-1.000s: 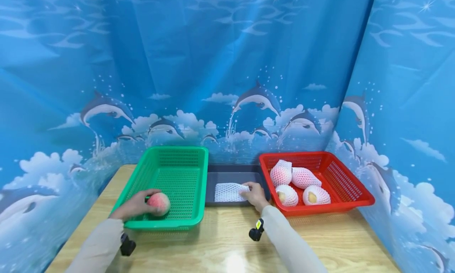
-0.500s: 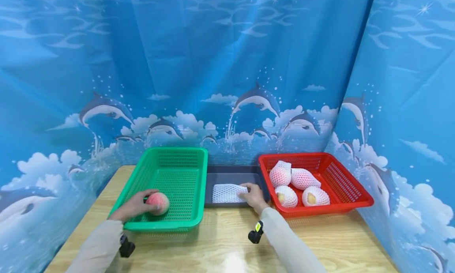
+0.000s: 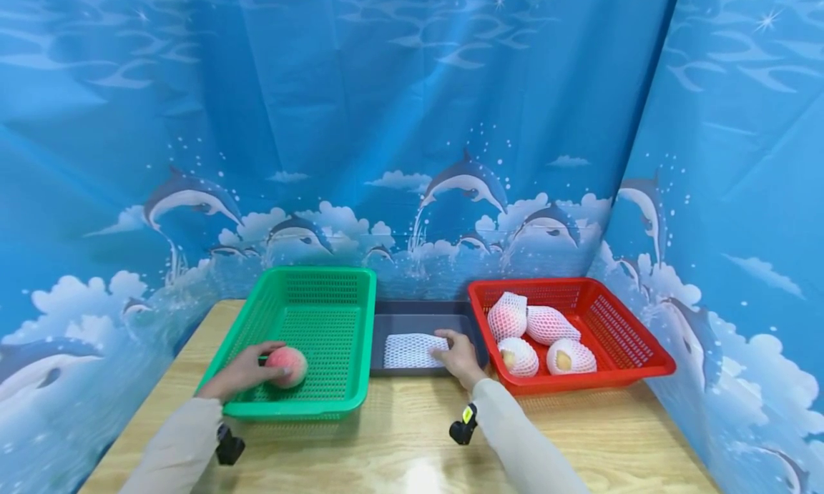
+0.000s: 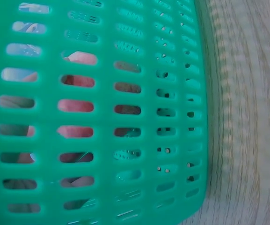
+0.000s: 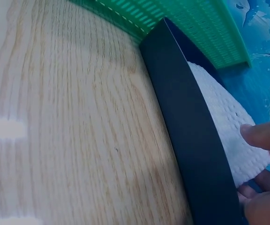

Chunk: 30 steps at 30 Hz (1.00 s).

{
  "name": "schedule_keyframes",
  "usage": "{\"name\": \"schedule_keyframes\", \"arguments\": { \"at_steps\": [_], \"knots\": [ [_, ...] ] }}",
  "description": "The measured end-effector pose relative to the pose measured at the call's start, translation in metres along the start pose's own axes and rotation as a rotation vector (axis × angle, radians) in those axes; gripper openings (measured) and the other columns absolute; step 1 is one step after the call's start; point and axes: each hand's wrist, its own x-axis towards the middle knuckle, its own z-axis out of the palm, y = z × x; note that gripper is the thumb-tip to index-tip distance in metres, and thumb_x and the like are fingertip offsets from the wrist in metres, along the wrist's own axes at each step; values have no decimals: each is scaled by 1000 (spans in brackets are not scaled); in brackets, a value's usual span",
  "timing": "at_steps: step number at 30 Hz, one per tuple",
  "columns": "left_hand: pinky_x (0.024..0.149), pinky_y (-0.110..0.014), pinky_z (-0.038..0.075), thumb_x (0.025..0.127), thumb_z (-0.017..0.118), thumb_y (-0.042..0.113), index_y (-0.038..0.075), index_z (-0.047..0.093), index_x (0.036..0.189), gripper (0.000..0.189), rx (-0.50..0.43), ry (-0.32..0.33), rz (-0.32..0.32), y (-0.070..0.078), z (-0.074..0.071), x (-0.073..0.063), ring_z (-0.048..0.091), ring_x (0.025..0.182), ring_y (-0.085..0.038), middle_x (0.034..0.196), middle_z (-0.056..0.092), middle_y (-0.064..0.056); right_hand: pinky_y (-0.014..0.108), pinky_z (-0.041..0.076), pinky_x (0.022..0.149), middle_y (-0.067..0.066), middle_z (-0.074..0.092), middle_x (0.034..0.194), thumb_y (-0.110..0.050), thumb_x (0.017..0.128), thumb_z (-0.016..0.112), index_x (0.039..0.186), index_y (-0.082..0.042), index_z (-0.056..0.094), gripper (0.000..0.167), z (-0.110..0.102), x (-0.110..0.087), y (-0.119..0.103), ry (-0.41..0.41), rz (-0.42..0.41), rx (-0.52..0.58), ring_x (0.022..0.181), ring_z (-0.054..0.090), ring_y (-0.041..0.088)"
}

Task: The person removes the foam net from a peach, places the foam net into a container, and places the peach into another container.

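Observation:
A pink and cream peach [image 3: 293, 367] is at the near end of the green basket [image 3: 369, 337]. My left hand [image 3: 243, 372] reaches over the basket's near left rim and grips the peach from its left side. In the left wrist view, the peach [image 4: 76, 106] shows only in pieces through the slots of the basket wall [image 4: 104, 119]. A flat white foam fruit net [image 3: 412, 351] lies in the dark grey tray [image 3: 425, 309]. My right hand [image 3: 461, 356] pinches the net's right end; from the right wrist, the thumb is over the net [image 5: 228, 126] and the fingers under it.
To the right stands a red basket [image 3: 618, 315] with several peaches in white foam nets [image 3: 508, 315]. The tray sits between the two baskets on a wooden table [image 3: 412, 430]. Behind them hangs a blue dolphin-print curtain [image 3: 360, 122].
Both hands keep almost the same place, the left on the peach and the right on the foam net. The whole head view has shifted very slightly.

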Motion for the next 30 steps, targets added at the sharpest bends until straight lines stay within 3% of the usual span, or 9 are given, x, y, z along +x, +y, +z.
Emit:
{"name": "schedule_keyframes", "arguments": {
  "at_steps": [4,10,15,22,30],
  "knots": [
    [88,-52,53,88,70,28,-9,37,140,72,6,3,-22,0,0,0,46,120,-51,136,42,-36,47,50,95,19,62,123,-4,82,73,122,2,62,42,1,0,-3,24,-27,3,117,53,36],
    [90,-55,51,89,68,27,-11,36,140,71,18,-12,17,0,0,2,42,122,-53,136,40,-38,48,48,97,17,63,122,-4,81,73,120,-1,65,41,0,-2,-8,84,-32,17,118,54,35],
    [90,-54,51,89,68,28,-9,37,140,70,17,1,10,-1,0,2,43,122,-52,137,41,-37,48,49,97,15,62,125,-6,83,73,122,-5,65,40,1,-3,-14,70,-16,42,121,53,34],
    [92,-53,51,91,67,29,-9,37,141,70,23,26,45,0,-2,4,43,123,-52,139,40,-35,49,47,99,17,64,121,-5,81,73,120,-1,65,40,-2,-4,-21,86,-90,37,118,55,35],
    [95,-55,49,93,64,27,-8,35,142,66,36,47,61,8,-2,3,40,126,-52,140,40,-33,48,47,100,13,61,128,-8,86,70,125,-7,63,40,-17,-9,-31,46,-61,57,123,51,32]
  ]
}}
